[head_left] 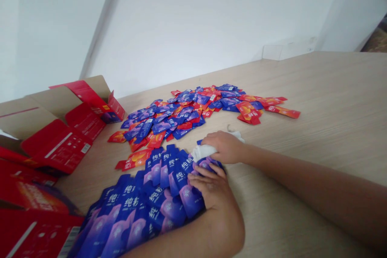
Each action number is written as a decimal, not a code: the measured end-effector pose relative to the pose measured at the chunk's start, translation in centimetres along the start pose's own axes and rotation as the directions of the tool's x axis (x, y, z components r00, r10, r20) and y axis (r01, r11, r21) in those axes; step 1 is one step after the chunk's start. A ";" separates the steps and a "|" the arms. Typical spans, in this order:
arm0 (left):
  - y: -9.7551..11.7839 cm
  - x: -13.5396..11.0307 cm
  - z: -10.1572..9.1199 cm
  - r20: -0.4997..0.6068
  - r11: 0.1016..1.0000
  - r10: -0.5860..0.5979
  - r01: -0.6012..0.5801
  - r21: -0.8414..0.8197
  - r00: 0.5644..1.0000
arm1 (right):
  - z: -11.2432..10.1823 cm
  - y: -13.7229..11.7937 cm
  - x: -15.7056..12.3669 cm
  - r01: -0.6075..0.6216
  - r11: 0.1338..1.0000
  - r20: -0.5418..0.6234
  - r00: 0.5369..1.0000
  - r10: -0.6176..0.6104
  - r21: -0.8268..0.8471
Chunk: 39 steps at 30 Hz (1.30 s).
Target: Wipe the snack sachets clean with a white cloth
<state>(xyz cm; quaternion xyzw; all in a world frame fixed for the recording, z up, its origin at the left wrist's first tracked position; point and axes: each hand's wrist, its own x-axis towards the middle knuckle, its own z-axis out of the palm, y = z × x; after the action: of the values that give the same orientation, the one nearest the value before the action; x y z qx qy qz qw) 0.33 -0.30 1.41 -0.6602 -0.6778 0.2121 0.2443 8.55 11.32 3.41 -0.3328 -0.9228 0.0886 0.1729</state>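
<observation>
My right hand (226, 147) is closed around a crumpled white cloth (203, 152), which touches the top end of the blue sachets. Just in front of it my left hand (210, 185) lies with fingers spread on the rightmost blue-purple sachets (186, 199). These sachets overlap in rows, printed side up, and run down to the lower left. My left forearm covers part of the lower row. Beyond the hands spreads a loose heap of mixed blue sachets (165, 125) and red-orange sachets (248, 111).
Several open red cardboard boxes (57, 145) stand along the left with flaps folded out, close to the sachet rows. The wooden table (317, 137) meets a white wall (211, 20) at the back. A low white box (287, 50) stands by the wall.
</observation>
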 end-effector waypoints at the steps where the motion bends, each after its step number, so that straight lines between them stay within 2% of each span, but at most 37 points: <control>1: -0.1 0.0 -0.2 0.009 1.000 0.017 -0.017 -0.010 1.000 | 0.0 -0.2 0.0 0.026 1.000 0.037 0.999 -0.026 0.011; 4: -0.3 -0.1 -0.5 0.022 0.999 0.040 -0.040 -0.020 0.999 | 0.1 -0.3 0.1 0.016 1.000 0.088 0.996 -0.014 -0.021; 8: -0.1 0.1 -0.2 -0.001 0.996 -0.023 0.023 -0.085 1.000 | 0.4 0.8 0.3 -0.096 0.989 0.067 0.992 0.104 -0.113; 11: 0.0 0.2 0.2 -0.014 0.992 -0.043 0.041 -0.117 0.999 | 0.3 1.3 0.2 -0.131 0.985 0.018 0.991 0.134 -0.111; 15: 0.1 0.4 0.2 0.010 0.995 -0.029 0.030 -0.098 1.000 | -0.1 0.4 -0.1 -0.041 0.998 -0.022 0.999 0.040 -0.045; 17: 0.0 0.3 0.0 0.014 0.996 -0.011 0.013 -0.091 1.000 | -0.1 -0.2 -0.1 0.021 0.999 0.021 1.000 -0.021 -0.025; 19: 0.0 0.3 -0.1 0.005 0.994 -0.008 0.009 -0.105 1.000 | 0.1 -0.4 0.0 0.030 0.999 0.067 0.997 -0.027 -0.039; 24: -0.1 0.1 -0.3 -0.008 0.987 -0.029 0.028 -0.156 1.000 | 0.4 1.0 0.3 -0.133 0.982 0.061 0.988 0.142 -0.135; 28: -0.3 0.2 -0.6 0.016 0.984 -0.021 0.023 -0.174 1.000 | 0.0 2.6 0.2 -0.290 0.944 0.002 0.956 0.294 -0.158; 32: -0.3 0.1 -0.7 0.029 0.985 -0.025 0.030 -0.170 0.999 | -1.2 3.7 -0.1 -0.419 0.898 -0.171 0.903 0.395 -0.138; 36: -0.2 -0.3 -0.8 0.055 0.993 0.051 -0.044 -0.114 0.997 | -1.9 4.4 0.1 -0.482 0.871 -0.311 0.846 0.433 -0.099; 39: -0.5 -0.4 -1.2 0.078 0.990 0.113 -0.105 -0.098 0.990 | -1.5 5.0 0.9 -0.538 0.839 -0.333 0.808 0.486 -0.083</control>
<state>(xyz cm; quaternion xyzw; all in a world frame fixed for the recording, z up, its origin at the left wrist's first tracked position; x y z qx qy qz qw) 0.71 -0.79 2.62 -0.6977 -0.6594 0.2206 0.1724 11.38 15.73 3.63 -0.5929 -0.7655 0.0000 0.2500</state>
